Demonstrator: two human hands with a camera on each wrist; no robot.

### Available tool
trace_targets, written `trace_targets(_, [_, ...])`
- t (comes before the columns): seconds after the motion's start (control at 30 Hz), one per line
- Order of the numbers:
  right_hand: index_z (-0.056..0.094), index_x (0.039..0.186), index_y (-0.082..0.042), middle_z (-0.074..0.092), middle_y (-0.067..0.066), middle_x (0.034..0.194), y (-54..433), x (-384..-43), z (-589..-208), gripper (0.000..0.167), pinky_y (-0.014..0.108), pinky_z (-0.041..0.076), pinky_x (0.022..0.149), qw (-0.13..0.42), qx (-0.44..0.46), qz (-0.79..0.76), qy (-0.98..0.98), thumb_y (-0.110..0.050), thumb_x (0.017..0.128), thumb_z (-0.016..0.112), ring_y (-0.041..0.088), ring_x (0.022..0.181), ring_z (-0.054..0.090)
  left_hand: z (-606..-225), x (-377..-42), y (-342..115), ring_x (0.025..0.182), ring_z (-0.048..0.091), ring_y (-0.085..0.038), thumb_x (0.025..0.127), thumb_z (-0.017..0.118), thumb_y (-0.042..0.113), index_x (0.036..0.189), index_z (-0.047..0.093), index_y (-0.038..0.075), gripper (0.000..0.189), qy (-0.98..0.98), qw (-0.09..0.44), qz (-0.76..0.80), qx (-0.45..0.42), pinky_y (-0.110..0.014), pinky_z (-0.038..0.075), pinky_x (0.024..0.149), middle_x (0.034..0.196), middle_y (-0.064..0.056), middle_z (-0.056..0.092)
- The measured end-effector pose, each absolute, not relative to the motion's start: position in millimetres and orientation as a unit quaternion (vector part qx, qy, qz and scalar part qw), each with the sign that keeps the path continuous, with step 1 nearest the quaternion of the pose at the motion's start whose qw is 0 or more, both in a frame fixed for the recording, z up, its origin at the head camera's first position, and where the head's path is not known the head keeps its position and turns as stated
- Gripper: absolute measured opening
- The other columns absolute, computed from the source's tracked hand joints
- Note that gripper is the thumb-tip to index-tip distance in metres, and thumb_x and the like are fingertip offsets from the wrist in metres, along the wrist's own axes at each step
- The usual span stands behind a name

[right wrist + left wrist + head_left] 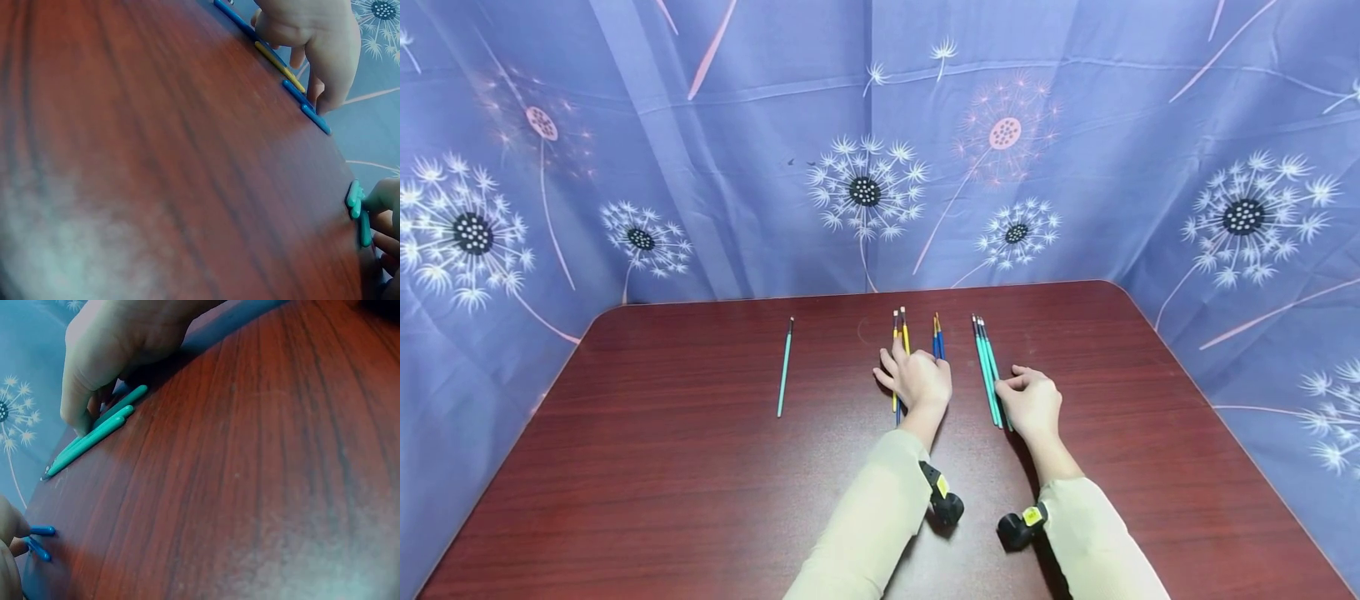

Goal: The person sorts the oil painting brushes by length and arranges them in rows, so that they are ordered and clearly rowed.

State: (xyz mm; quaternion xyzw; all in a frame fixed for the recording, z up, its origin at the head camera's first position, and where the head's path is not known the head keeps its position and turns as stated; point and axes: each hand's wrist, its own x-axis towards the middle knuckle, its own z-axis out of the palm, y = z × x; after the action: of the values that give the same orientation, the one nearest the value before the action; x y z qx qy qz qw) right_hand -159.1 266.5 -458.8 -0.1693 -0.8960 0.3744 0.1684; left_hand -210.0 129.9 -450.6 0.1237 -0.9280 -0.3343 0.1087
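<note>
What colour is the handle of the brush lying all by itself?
Turquoise; the lone brush shows best in the head view.

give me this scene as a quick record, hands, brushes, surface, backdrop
left hand: over yellow paintbrushes and blue paintbrushes, grip unclear
right hand: appears to pinch a teal paintbrush lying beside others
set apart: lone teal paintbrush, farther left
surface: reddish-brown wood-grain table
backdrop: blue dandelion-print fabric
</note>
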Motion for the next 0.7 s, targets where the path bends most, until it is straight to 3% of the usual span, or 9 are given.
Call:
trace_targets(0.3, [0.075,0.079,0.001,0.066,0.016,0.118,266.3,-158.5,-458.6,0.025,0.046,0.044,0.095,0.171,-0.161,0.38,-0.895,-0.024,0.079,0.071,0.033,0.115,0.058,-450.4,-206.6,132.1,0.14,0.026,-0.039,0.082,0.067,0.033,0.071,0.072,0.013,0.023,-0.932,0.1,-0.333,0.106,-0.064,0.015,0.111,0.145,-0.012,0.042])
trace_targets(0.47, [0.074,0.08,0.002,0.065,0.019,0.119,265.7,-158.0,-459.0,0.032,0.047,0.042,0.097,0.17,-0.154,0.379,-0.897,-0.03,0.075,0.077,0.034,0.115,0.057,-451.2,-205.0,134.3,0.141,0.025,-0.039,0.081,0.069,0.035,0.075,0.073,0.013,0.022,-0.935,0.096,-0.326,0.099,-0.063,0.015,0.111,0.147,-0.012,0.04])
trace_targets(0.7, [0.072,0.084,0.003,0.063,0.02,0.121,265.5,-158.0,-462.2,0.031,0.049,0.035,0.099,0.169,-0.144,0.372,-0.901,-0.025,0.072,0.079,0.04,0.115,0.05,-452.5,-202.1,136.1,0.139,0.027,-0.04,0.08,0.07,0.034,0.075,0.073,0.014,0.021,-0.937,0.108,-0.322,0.081,-0.064,0.017,0.109,0.146,-0.012,0.041])
